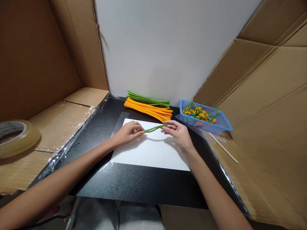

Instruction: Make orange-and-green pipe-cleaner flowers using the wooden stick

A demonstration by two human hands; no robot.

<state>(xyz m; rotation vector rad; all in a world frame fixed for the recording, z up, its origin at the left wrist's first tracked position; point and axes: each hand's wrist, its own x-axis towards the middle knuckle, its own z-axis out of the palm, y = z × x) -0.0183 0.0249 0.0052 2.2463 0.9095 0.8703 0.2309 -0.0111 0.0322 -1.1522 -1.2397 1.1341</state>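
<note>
My left hand (128,133) holds one end of a green pipe cleaner (154,128), with a small orange piece (139,131) showing at its fingertips. My right hand (178,134) pinches the stem's other end. Both hands hover over or rest on a white sheet of paper (151,155). Beyond the sheet lie a bundle of green pipe cleaners (147,99) and a bundle of orange pipe cleaners (148,110). A blue plastic mesh basket (205,124) to the right holds several green-stemmed orange pieces.
The paper lies on a black board (134,183) with a strip of clear tape at its left. Cardboard walls (40,54) surround the board, with a white wall behind. A roll of clear tape (16,139) lies at the left, a thin wooden stick (223,147) at the right.
</note>
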